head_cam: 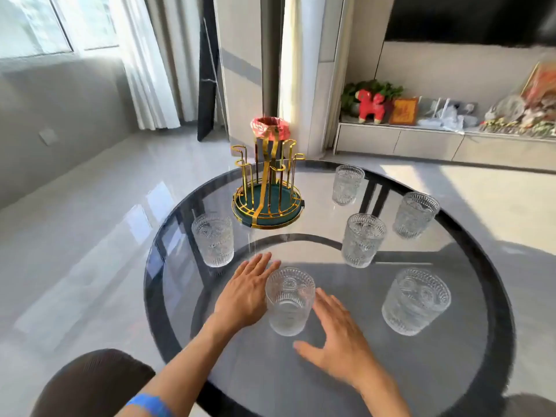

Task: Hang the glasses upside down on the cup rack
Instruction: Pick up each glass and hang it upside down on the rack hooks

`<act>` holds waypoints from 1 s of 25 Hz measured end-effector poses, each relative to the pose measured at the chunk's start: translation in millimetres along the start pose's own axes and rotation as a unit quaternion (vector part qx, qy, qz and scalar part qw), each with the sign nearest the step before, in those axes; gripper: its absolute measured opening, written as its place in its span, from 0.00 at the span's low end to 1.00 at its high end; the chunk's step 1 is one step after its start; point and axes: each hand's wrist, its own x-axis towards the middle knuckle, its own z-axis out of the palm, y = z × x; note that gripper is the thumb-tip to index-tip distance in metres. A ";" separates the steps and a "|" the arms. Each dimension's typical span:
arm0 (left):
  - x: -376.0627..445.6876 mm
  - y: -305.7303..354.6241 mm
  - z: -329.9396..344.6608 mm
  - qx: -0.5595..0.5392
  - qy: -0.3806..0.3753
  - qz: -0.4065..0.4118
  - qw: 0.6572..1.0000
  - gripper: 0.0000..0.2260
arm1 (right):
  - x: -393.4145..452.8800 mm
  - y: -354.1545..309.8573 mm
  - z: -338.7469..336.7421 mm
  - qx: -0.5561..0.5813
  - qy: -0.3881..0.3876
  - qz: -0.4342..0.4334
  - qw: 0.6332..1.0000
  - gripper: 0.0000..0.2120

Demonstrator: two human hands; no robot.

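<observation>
A gold wire cup rack (pixel 267 188) with a green round tray base stands at the far side of the round glass table (pixel 469 350); its prongs carry no glasses. Several clear embossed glasses stand upright on the table. The nearest glass (pixel 289 300) sits between my hands. My left hand (pixel 245 293) lies open just left of it, fingers close to its rim. My right hand (pixel 337 341) is open to its right and a little nearer to me, not touching it. Other glasses stand at the left (pixel 214 239), centre right (pixel 362 239) and near right (pixel 415 300).
Two more glasses stand at the far right, one (pixel 347 184) behind the other (pixel 415 215). A bin with a red bag (pixel 270 127) stands on the floor behind the rack. A brown seat (pixel 93 383) is at my lower left. A low cabinet with ornaments runs along the right wall.
</observation>
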 end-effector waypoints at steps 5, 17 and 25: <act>-1.9 2.2 -0.9 0.006 0.007 -0.002 1.000 0.28 | -2.3 -32.5 -8.9 0.215 0.046 0.067 0.973 0.45; 19.5 -0.5 -59.4 0.012 0.025 -0.005 1.000 0.18 | 62.7 -67.4 -72.9 0.377 0.248 0.017 0.892 0.37; 46.8 -23.7 -131.8 -0.105 0.303 -0.051 0.946 0.07 | 189.8 -102.5 -165.1 0.146 0.327 0.024 0.934 0.35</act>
